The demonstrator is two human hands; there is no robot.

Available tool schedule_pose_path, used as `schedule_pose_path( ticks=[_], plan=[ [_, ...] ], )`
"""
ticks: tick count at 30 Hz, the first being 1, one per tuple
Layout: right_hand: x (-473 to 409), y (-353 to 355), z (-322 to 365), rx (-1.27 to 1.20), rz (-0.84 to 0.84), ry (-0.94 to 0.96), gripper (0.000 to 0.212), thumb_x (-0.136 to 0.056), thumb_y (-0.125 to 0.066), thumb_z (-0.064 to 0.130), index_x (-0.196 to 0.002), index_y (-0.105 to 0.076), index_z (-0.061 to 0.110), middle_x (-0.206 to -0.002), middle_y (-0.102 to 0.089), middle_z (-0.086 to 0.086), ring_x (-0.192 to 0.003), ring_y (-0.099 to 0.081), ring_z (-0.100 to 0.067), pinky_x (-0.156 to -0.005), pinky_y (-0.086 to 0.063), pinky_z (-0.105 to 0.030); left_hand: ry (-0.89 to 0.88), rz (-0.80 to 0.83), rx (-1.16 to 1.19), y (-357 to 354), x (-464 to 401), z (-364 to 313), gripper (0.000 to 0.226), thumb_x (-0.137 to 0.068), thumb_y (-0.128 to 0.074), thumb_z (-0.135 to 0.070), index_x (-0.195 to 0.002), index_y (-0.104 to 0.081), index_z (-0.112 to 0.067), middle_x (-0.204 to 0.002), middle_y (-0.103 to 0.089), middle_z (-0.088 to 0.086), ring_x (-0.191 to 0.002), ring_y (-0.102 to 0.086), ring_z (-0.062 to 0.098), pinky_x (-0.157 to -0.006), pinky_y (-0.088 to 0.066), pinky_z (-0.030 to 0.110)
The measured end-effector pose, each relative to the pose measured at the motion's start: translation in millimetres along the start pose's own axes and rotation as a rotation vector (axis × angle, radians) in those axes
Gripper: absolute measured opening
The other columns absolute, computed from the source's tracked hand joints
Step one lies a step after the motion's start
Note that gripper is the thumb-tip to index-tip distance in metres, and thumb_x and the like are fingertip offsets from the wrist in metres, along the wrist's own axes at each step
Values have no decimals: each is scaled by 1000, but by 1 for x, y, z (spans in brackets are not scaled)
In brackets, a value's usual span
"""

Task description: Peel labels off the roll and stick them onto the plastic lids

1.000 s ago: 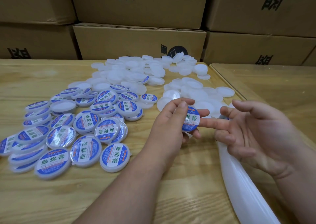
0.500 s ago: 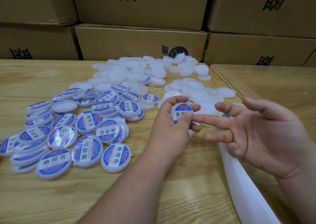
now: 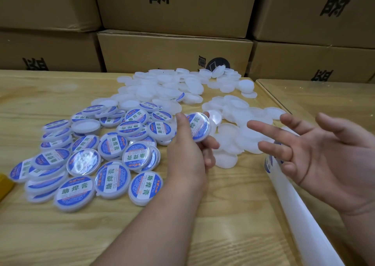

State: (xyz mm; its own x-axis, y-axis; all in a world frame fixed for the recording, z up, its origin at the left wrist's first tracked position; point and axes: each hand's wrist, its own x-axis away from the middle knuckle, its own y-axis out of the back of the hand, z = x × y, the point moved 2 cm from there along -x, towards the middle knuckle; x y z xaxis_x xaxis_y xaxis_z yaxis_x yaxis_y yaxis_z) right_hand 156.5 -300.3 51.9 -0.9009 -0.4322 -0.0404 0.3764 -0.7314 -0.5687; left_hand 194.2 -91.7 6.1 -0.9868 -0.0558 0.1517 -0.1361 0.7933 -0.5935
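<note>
My left hand [image 3: 187, 154] holds a round plastic lid [image 3: 199, 126] bearing a blue and white label, thumb on one edge and fingers curled behind it. My right hand [image 3: 324, 156] hovers to the right with fingers spread and nothing in it, apart from the lid. Under it a white strip of label backing [image 3: 300, 211] runs toward the lower right, with a blue label edge [image 3: 268, 164] showing at its top. Labelled lids [image 3: 109, 164] lie heaped at the left. Plain white lids [image 3: 233, 127] are spread behind and between my hands.
The wooden table [image 3: 233, 225] carries everything; a second table surface [image 3: 324, 97] adjoins at the right. Stacked cardboard boxes [image 3: 174, 48] wall off the back. A yellow object [image 3: 5, 182] pokes in at the left edge.
My right index finger has left the label and the right hand has drawn back to the right, fingers spread. My left hand has carried the labelled lid leftward, toward the labelled heap.
</note>
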Motion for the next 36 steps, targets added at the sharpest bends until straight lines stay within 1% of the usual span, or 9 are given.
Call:
schedule_pose_path(
  ticks=[6, 10, 12, 14, 16, 18, 23, 27, 36],
  plan=[
    [-4, 16, -21, -283, 54, -102, 55, -109, -18, 41, -144, -37, 4, -168, 2, -24, -145, -35, -50, -102, -40, -53, -1, -124, 199, 4, -7, -8, 27, -101, -60, -41, -98, -64, -14, -73, -74, -1, -42, -46, 7, -42, -42, 19],
    [-15, 25, -27, -256, 12, -37, 64, -107, -9, 46, -145, -35, 2, -170, -5, -22, -144, -34, -48, -105, -34, -52, -13, -116, 328, 7, -7, -14, 13, -97, -68, -23, -100, -72, -10, -97, -79, -7, -52, -59, 4, -46, -45, 16],
    [-5, 37, -20, -265, -83, 90, 70, -106, 1, 41, -143, -32, -8, -160, -18, -39, -137, -36, -56, -107, -29, -58, 23, -104, 428, 7, -5, -16, 11, -93, -72, -17, -102, -74, -11, -104, -78, -5, -61, -68, 4, -47, -46, 16],
    [2, 46, -10, -341, -292, 248, 60, -105, 0, 23, -129, -33, -21, -131, -36, -58, -114, -48, -65, -101, -36, -67, 73, -96, 544, 5, -3, -18, 16, -90, -74, -12, -106, -73, -12, -108, -77, 0, -70, -74, 7, -48, -47, 17],
    [-4, 49, -12, 91, -482, 567, 24, -97, -33, 9, -95, -54, -3, -90, -65, -33, -67, -66, -36, -64, -55, -38, 87, -79, 623, 4, -1, -20, 32, -87, -74, -10, -117, -64, -16, -107, -78, -2, -79, -76, 10, -52, -51, 19],
    [-9, 45, -18, 460, -619, 642, 16, -83, -50, 13, -70, -56, 19, -63, -62, -10, -41, -50, -20, -41, -35, -20, 88, -53, 618, 3, 1, -22, 55, -86, -72, -11, -136, -50, -19, -116, -76, 1, -90, -77, 16, -58, -55, 23],
    [-10, 21, -30, 640, -589, 612, 14, -79, -54, 9, -68, -61, 15, -54, -58, -9, -40, -43, -20, -40, -34, -20, 185, 26, 559, 4, 0, -16, 65, -96, -61, -9, -155, -33, -12, -138, -62, 14, -100, -76, 24, -66, -59, 30],
    [-8, 14, -32, 672, -619, 589, 19, -83, -54, 2, -68, -59, 11, -52, -56, -9, -41, -43, -18, -40, -36, -20, 109, 22, 569, 0, 8, -19, 77, -99, -57, -4, -157, -19, -38, -127, -70, 12, -98, -76, 28, -68, -57, 33],
    [-7, 2, -33, 608, -642, 665, 26, -82, -51, 11, -56, -49, 10, -45, -44, -5, -42, -35, -18, -40, -27, -25, -258, 14, -228, -20, 26, -70, 33, -85, -60, -26, -115, -63, -40, -104, -78, -14, -98, -74, 9, -77, -52, 29]
  ],
)
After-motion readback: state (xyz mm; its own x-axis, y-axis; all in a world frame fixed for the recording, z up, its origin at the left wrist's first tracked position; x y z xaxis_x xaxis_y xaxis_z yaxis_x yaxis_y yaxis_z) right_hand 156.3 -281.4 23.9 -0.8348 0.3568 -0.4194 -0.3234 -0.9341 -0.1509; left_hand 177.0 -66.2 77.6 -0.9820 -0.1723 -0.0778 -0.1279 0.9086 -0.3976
